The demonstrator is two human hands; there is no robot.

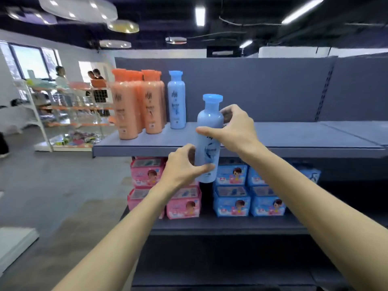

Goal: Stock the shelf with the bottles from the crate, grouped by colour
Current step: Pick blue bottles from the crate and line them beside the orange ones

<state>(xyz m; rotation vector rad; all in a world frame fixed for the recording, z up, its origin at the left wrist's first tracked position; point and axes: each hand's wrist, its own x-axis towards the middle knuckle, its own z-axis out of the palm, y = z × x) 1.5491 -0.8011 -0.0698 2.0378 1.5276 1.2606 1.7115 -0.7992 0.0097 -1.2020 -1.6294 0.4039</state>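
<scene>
Both hands on one light blue plastic bottle w/ a blue cap, held upright in the air in front of the grey metal shelf, right at its front edge, not on it. Left hand is wrapped around the lower part, thumb across the front near the base. Right hand is clamped on the upper part by the shoulder, thumb in front, fingers round the back.

On the shelf, left end: a bunch of orange plastic bottles w/ orange caps packed together. Just beside them to the right stands a second light blue bottle, upright, near the back panel. Rest of that shelf to the right is bare.

Shelf below has pink packs on the left & blue packs on the right, stacked.
</scene>
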